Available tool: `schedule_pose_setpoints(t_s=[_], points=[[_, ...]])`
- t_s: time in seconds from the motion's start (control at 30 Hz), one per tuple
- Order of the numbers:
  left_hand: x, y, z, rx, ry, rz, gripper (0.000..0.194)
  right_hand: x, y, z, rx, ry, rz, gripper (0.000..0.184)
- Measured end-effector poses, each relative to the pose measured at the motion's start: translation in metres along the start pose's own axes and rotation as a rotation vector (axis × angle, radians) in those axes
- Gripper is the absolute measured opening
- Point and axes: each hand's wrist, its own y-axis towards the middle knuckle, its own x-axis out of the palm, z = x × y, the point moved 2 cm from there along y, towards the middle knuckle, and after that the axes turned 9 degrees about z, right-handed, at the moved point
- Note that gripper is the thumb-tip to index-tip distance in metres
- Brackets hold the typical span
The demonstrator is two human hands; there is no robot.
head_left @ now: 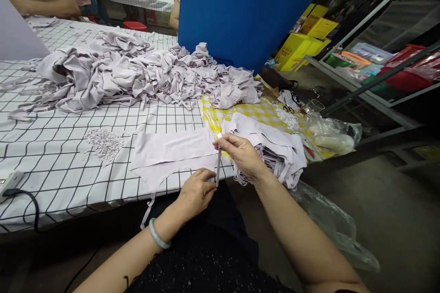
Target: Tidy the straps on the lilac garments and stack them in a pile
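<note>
Between my two hands a narrow pale lilac strap (218,162) is stretched nearly upright at the table's front edge. My right hand (244,154) pinches its upper end, where a small white piece (220,136) shows at the fingertips. Lower down, my left hand (196,192) has thumb and fingers closed on the strap's bottom end. A pale lilac garment piece (175,146) lies flat on the table just left of the hands, and a thin strap of it (147,213) hangs over the edge. Beside my right hand is a stack of similar garments (275,139).
A large heap of lilac garments (137,73) covers the table's far part, before a blue panel (237,9). Small pale pieces (105,144) are piled at left, near a power strip (10,185). Plastic bags (333,132) lie right. Other people sit beyond the table.
</note>
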Motion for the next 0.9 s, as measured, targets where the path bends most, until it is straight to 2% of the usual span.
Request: schedule_pose_setpoints(t_s=[0.1,0.2,0.27,0.4,0.5,0.67,0.73,0.83,0.9], points=[[0.004,-0.002,-0.002,0.004,-0.027,0.013,0.017,0.011,0.010,0.007,0.155,0.208,0.018,0.036],[0.002,-0.001,-0.003,-0.037,-0.149,0.057,0.019,0.018,0.009,0.007,0.163,0.229,0.027,0.039],[-0.009,0.005,-0.004,-0.186,-0.326,0.144,0.020,0.022,0.000,0.008,0.145,0.188,-0.006,0.036],[-0.044,0.021,-0.008,-0.635,-0.692,0.287,0.018,0.030,-0.027,0.018,0.182,0.001,-0.127,0.034],[-0.063,0.028,-0.006,-0.746,-0.816,0.263,0.016,0.031,-0.045,0.026,0.220,-0.138,-0.151,0.036],[-0.061,0.020,-0.003,-0.755,-0.808,0.099,0.012,0.031,-0.061,0.025,0.191,-0.313,-0.237,0.038],[-0.060,0.019,-0.009,-0.700,-0.669,0.109,0.009,0.029,-0.061,0.028,0.219,-0.322,-0.245,0.036],[-0.062,0.023,-0.030,-0.444,-0.245,0.196,0.006,0.025,-0.051,0.040,0.278,-0.325,-0.164,0.033],[-0.058,0.029,-0.046,-0.255,0.005,0.154,0.013,0.026,-0.040,0.050,0.320,-0.322,-0.106,0.031]])
